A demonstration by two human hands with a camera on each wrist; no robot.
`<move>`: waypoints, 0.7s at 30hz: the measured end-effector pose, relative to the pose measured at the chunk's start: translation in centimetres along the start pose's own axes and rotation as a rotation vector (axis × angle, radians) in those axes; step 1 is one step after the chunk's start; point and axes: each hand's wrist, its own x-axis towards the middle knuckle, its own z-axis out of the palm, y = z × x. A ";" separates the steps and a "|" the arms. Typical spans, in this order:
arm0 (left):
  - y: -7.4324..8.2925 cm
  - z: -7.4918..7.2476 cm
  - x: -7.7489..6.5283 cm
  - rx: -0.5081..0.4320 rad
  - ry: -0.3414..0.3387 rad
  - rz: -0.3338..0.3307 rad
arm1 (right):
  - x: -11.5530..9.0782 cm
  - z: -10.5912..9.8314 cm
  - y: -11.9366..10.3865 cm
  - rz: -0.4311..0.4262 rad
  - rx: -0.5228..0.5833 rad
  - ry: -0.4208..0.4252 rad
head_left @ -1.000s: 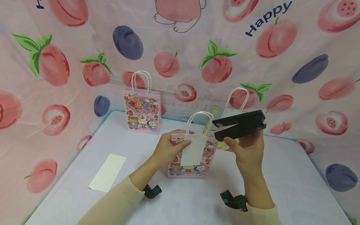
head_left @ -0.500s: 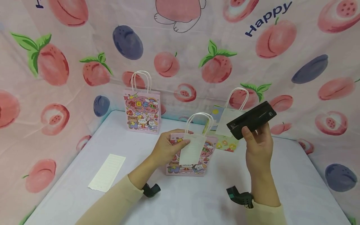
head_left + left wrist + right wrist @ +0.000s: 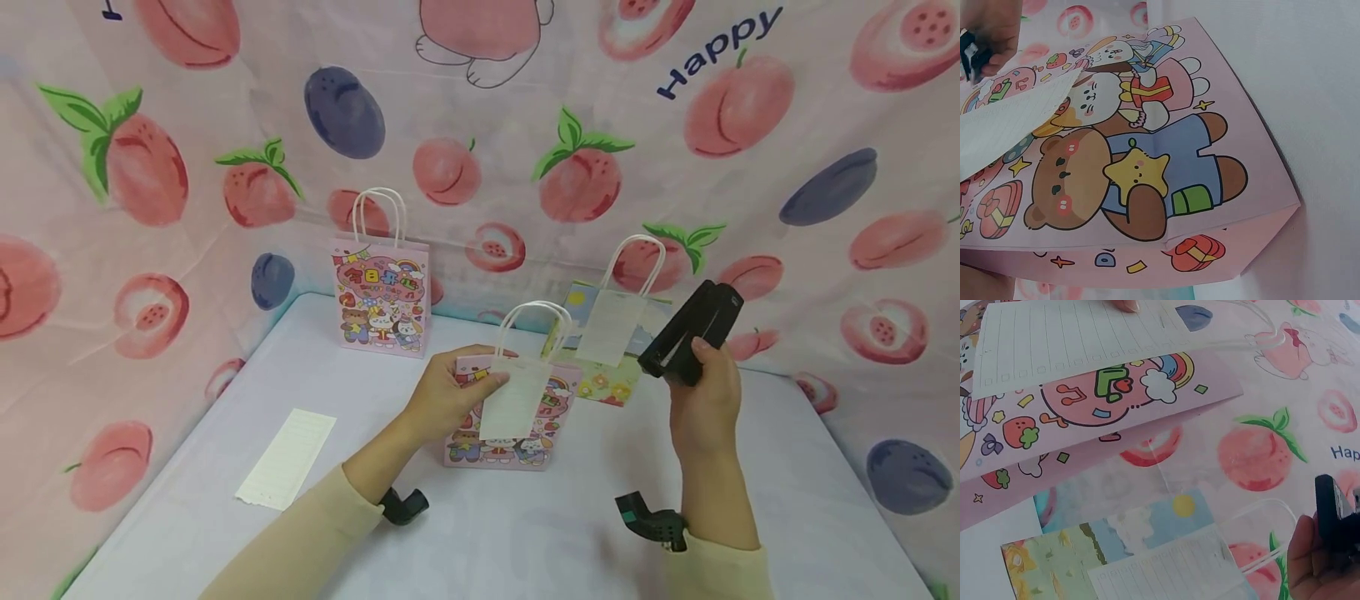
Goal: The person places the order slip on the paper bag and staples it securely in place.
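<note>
My left hand (image 3: 450,400) grips the upper left of a pink cartoon paper gift bag (image 3: 465,450) with white handles. Under its thumb lies a white lined paper slip (image 3: 513,408), hanging over the bag's front; the right wrist view shows the slip's ruled lines (image 3: 1054,337). To the right of the bag and apart from it, my right hand (image 3: 708,417) holds a black stapler (image 3: 693,329) up at a slant. The left wrist view catches the bag's printed bear (image 3: 1072,181) and the lower part of the slip (image 3: 1016,125). My left fingers are hidden behind the bag.
Another pink gift bag (image 3: 381,296) stands upright at the back left. Behind the stapler, a blue and green gift bag (image 3: 600,387) bears a white slip (image 3: 611,325). One loose lined slip (image 3: 288,458) lies at left on the white table. A fruit-print cloth hangs behind.
The stapler has moved right, away from the held bag, and turned to a steeper slant in my right hand. My left hand and its bag stay almost where they were.
</note>
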 end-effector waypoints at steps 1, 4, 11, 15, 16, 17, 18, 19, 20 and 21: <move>0.0 0.0 0.0 0.001 0.000 0.000 | 0.0 -0.1 -0.1 0.011 0.002 0.005; 0.0 0.0 0.0 0.004 -0.002 0.004 | 0.1 -0.5 -0.1 0.037 0.019 0.024; 0.0 0.1 0.0 -0.004 -0.005 0.010 | 0.9 -1.3 -0.2 0.068 -0.021 0.094; 0.0 0.1 0.0 -0.007 -0.007 0.005 | 1.4 -2.0 -0.5 0.136 -0.118 0.124; 0.0 0.1 0.0 -0.006 -0.007 0.003 | 1.6 -2.2 -0.5 0.150 -0.149 0.128; 0.0 0.1 0.0 -0.006 -0.008 0.002 | 1.7 -2.5 -0.6 0.164 -0.189 0.129; 0.0 0.1 0.0 -0.004 -0.008 0.001 | 1.9 -2.8 -0.6 0.177 -0.229 0.136; 0.0 0.0 0.0 -0.004 -0.007 0.001 | 2.0 -3.0 -0.6 0.187 -0.259 0.145; 0.0 0.0 0.0 -0.003 -0.007 0.000 | 2.1 -3.3 -0.6 0.191 -0.290 0.157; 0.0 0.0 0.0 -0.003 -0.006 0.001 | 2.3 -3.5 -0.6 0.192 -0.326 0.172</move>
